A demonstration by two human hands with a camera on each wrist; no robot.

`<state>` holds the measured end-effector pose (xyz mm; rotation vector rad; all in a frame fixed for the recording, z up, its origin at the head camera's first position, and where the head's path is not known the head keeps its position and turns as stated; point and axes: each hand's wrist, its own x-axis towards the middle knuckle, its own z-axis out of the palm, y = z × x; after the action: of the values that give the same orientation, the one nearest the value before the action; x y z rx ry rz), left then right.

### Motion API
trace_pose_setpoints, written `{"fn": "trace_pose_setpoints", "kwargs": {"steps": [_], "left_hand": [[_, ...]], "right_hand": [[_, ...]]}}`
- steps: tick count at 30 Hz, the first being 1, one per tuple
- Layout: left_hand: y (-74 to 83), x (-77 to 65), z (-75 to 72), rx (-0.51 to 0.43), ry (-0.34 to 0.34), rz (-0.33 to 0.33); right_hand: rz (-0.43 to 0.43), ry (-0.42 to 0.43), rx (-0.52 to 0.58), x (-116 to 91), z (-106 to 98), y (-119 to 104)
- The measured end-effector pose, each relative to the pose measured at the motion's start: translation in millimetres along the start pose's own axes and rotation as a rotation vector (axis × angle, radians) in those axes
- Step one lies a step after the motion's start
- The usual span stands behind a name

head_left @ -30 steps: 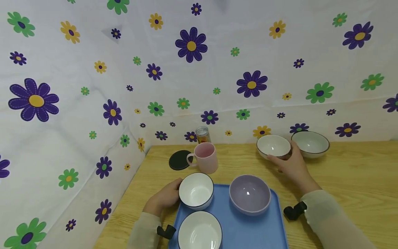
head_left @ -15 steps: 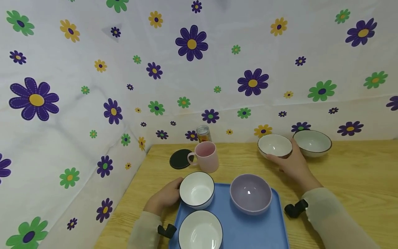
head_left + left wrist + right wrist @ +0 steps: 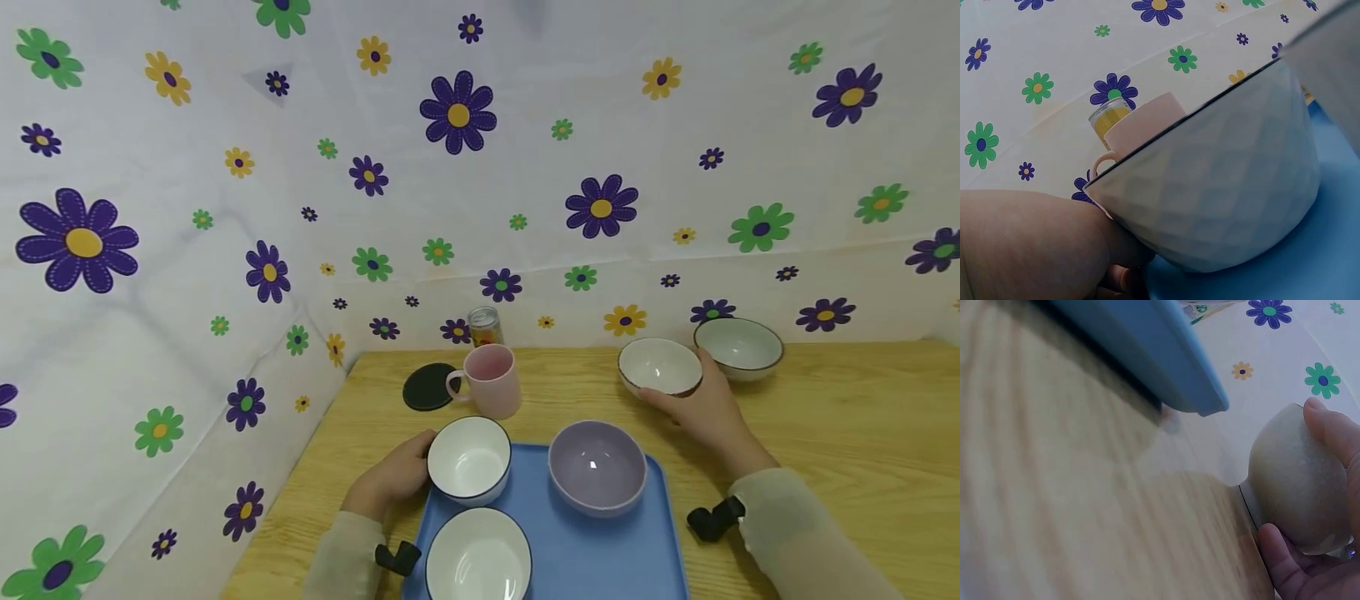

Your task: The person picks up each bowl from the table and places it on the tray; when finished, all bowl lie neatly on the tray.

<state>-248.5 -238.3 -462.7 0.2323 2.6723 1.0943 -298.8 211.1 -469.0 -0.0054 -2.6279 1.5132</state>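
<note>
My right hand (image 3: 708,414) grips a small white bowl (image 3: 660,367) with a dark rim near the back wall. In the right wrist view, the thumb is at its rim and a fingertip lies low on its side. My left hand (image 3: 393,477) is against the left side of a white bowl (image 3: 468,458), black-rimmed, at the far left corner of the blue tray (image 3: 600,558). Faceted walls show on this bowl (image 3: 1222,169) in the left wrist view; most of the left fingers are hidden. A second black-rimmed white bowl (image 3: 478,557) and a purple bowl (image 3: 597,468) sit on the tray.
A pale bowl (image 3: 738,348) stands just right of the gripped one. Behind the tray are a pink mug (image 3: 495,385), a black round coaster (image 3: 430,387) and a drink can (image 3: 486,327). A flower-patterned sheet (image 3: 525,167) borders the wooden table (image 3: 847,442).
The white bowl in my right hand has moved slightly toward me, so it stands a little nearer than the pale bowl beside it. The left hand keeps its place.
</note>
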Motion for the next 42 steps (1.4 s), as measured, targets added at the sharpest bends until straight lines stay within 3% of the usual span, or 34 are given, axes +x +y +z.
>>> {"fn": "trace_pose_setpoints", "kwargs": {"steps": [11, 28, 42], "left_hand": [[-3.2, 1.4, 1.1, -0.001, 0.009, 0.011], [-3.8, 2.0, 0.8, 0.017, 0.016, 0.009], [-4.9, 1.6, 0.1, 0.003, -0.001, 0.019]], "right_hand": [[-0.031, 0.021, -0.041, -23.3, -8.3, -1.8], [-0.08, -0.021, -0.016, -66.2, -30.3, 7.2], [-0.032, -0.072, -0.016, -99.7, -37.5, 5.4]]}}
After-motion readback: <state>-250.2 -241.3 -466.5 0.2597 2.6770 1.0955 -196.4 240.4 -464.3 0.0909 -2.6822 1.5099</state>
